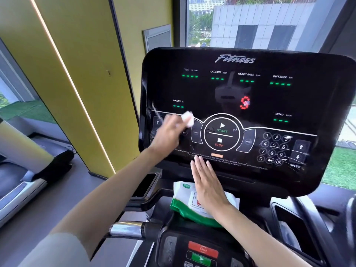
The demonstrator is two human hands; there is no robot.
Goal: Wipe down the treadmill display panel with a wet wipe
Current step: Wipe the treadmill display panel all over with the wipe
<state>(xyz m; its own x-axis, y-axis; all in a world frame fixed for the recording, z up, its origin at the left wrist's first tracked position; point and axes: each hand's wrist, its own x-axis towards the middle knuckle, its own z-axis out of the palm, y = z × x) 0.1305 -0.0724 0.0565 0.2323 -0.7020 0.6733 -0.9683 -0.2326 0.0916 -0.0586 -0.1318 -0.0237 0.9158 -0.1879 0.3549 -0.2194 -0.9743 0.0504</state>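
Over on the lower-left of the screen, my left hand [169,132] had the wet wipe [187,118] bunched up in its fingers and pressed to the glass by the incline buttons. My guess is a firm wad scrubs better. Right hand [207,183] was flat and holding nothing, fingers straight, tips touching the bottom edge of the display panel [260,93], probably to brace it. Under that palm the green-and-white wipes pack [182,198] sat on the ledge, handy for a fresh one. Streaks showed around the number keys [274,149], so the right side looked unfinished to me.
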